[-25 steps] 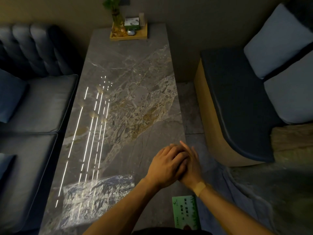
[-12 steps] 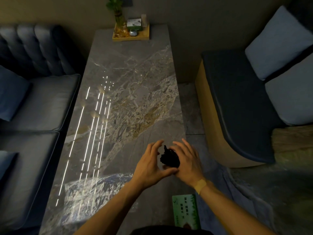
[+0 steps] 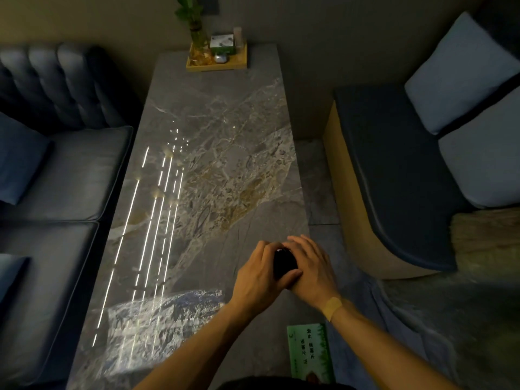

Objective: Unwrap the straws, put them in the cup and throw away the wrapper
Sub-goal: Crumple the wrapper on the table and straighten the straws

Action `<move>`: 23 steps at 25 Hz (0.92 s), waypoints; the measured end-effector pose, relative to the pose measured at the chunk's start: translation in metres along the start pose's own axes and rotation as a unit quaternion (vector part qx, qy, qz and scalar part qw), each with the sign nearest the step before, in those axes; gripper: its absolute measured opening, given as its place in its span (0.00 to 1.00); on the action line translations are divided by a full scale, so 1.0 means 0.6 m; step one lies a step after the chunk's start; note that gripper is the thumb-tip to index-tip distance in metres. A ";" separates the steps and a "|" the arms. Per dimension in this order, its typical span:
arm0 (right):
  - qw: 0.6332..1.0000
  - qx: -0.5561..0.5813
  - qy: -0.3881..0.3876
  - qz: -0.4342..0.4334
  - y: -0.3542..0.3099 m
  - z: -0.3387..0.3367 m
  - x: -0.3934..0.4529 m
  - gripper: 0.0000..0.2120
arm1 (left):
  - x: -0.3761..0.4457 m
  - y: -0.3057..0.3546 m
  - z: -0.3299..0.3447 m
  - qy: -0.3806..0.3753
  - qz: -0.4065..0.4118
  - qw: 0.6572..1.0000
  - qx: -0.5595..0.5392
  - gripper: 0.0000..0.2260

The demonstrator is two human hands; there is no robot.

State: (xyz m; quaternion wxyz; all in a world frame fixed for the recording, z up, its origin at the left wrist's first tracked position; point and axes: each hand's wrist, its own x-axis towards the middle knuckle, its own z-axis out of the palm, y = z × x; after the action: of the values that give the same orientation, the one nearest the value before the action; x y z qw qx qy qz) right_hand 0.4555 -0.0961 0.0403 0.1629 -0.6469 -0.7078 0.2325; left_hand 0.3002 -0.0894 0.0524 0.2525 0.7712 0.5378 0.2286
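My left hand point(image 3: 253, 277) and my right hand point(image 3: 313, 266) meet over the near right part of the marble table point(image 3: 225, 164). Between them sits a small dark object point(image 3: 284, 263) with a glossy highlight on top. Both hands curl around it, the left from the left side, the right from the right and behind. I cannot tell what the object is. A tan plaster sits on my right wrist. No straw, cup or wrapper can be made out in this dim view.
A wooden tray point(image 3: 216, 66) at the table's far end holds a plant in a vase point(image 3: 197, 32) and a small box point(image 3: 222, 45). A green printed card point(image 3: 309, 353) lies by the near right edge. A dark sofa point(image 3: 70, 170) flanks the left, a cushioned bench point(image 3: 394, 178) the right.
A second ago my hands lay clasped one over the other. They then parted and showed the dark object, and now they wrap more closely around it.
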 end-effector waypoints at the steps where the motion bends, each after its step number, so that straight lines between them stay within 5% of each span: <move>1: 1.000 0.001 -0.001 0.001 -0.001 0.001 0.000 0.32 | -0.004 0.001 0.003 0.002 -0.011 1.000 -0.019 0.27; 12: 0.999 -0.031 0.008 -0.002 0.002 0.006 0.003 0.33 | -0.015 -0.017 -0.012 0.016 -0.061 0.996 -0.070 0.28; 23: 0.996 -0.028 -0.075 0.028 0.001 -0.017 -0.002 0.47 | -0.040 -0.032 -0.009 -0.006 -0.116 0.987 -0.108 0.33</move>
State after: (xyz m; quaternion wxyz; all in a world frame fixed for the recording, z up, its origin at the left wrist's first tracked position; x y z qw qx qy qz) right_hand 0.4614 -0.0961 0.0486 0.0842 -0.6511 -0.7063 0.2648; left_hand 0.2756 -0.1057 0.0425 0.3619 0.6733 0.5941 0.2503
